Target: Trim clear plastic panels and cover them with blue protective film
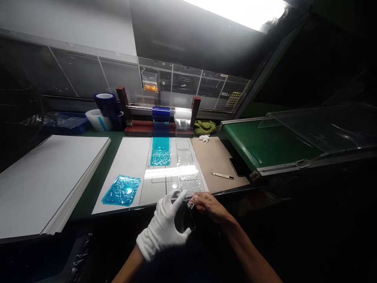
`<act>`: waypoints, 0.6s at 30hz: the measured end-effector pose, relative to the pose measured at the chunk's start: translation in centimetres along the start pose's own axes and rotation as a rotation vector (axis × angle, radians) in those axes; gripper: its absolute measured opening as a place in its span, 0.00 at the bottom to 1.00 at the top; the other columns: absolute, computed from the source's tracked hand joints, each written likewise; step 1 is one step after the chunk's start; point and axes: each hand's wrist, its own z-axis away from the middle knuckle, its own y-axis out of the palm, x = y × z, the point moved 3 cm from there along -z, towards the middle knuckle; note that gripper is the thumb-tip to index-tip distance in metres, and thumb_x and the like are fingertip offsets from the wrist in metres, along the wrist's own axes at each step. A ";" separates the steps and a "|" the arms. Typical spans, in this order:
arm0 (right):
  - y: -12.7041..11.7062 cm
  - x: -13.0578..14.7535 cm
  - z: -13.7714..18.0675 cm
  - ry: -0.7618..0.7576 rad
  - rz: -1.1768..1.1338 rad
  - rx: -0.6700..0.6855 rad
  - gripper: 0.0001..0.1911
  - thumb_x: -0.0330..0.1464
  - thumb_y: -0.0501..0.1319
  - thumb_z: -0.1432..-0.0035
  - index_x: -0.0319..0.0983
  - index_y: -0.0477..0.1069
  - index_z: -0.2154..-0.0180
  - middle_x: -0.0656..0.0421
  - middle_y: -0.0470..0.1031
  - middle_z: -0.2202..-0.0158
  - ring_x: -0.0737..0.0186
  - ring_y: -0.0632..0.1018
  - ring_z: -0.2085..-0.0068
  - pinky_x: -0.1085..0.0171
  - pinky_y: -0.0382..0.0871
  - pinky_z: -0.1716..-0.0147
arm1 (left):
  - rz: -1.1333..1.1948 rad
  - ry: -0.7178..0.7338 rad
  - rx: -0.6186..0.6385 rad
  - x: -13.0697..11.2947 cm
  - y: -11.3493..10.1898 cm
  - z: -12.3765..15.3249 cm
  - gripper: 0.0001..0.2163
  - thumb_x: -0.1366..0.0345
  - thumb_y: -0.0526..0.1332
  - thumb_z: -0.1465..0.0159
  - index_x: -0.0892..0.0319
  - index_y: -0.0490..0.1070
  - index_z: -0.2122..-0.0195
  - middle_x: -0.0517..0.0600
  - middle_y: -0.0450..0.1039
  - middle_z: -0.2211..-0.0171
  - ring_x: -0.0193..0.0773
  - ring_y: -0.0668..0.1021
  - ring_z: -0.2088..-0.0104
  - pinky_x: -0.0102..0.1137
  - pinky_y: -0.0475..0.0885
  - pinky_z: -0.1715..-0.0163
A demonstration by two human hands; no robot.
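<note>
My left hand [163,228], in a white glove, grips a dark glass panel [185,218] by its edges, just below the front edge of the bench. My bare right hand [212,206] is closed in a pinch at the panel's upper right corner. Between its fingertips is a small crumpled piece of clear film [191,203]. Beyond the hands, wrinkled clear film [190,181] lies on a sheet marked with outlines. Blue film [160,156] runs down onto that sheet from a blue roll [160,114]. Blue film-covered pieces [122,190] lie to the left.
White paper stacks [59,173] stand at the left. A wooden roll holder [141,127] and tape rolls [100,120] are at the back. A craft knife [222,175], phone [239,167] and white glove bundle [204,138] lie at right, beside a green conveyor belt [265,143].
</note>
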 end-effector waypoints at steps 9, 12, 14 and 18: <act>-7.3 -6.0 2.4 -0.023 -0.365 -0.565 0.18 0.44 0.65 0.52 0.34 0.73 0.71 0.67 0.59 0.82 0.77 0.55 0.81 0.74 0.45 0.84 | 0.211 -0.005 -0.022 1.0 1.1 -1.1 0.47 0.62 0.65 0.54 0.51 0.42 0.35 0.56 0.50 0.39 0.55 0.59 0.40 0.49 0.58 0.42; -9.7 -12.9 4.9 0.165 -0.366 -0.912 0.18 0.43 0.67 0.57 0.36 0.74 0.69 0.63 0.68 0.78 0.74 0.67 0.78 0.75 0.56 0.83 | 0.642 -0.150 -0.042 2.4 2.5 -1.1 0.46 0.58 0.65 0.49 0.48 0.36 0.35 0.56 0.51 0.38 0.54 0.58 0.39 0.53 0.54 0.41; -10.0 -17.3 7.4 0.258 -0.385 -1.080 0.16 0.38 0.68 0.59 0.36 0.73 0.68 0.61 0.71 0.78 0.70 0.72 0.78 0.73 0.61 0.81 | 1.072 -0.339 -0.055 3.3 3.5 -0.9 0.38 0.52 0.59 0.43 0.42 0.38 0.36 0.52 0.50 0.37 0.53 0.57 0.38 0.54 0.55 0.42; -11.3 -21.0 13.1 0.371 -0.393 -1.344 0.11 0.34 0.68 0.60 0.37 0.69 0.74 0.61 0.67 0.87 0.63 0.72 0.85 0.68 0.63 0.87 | 1.723 -0.717 -0.063 4.5 5.4 -0.7 0.27 0.45 0.51 0.41 0.35 0.49 0.40 0.46 0.47 0.35 0.55 0.51 0.36 0.62 0.56 0.46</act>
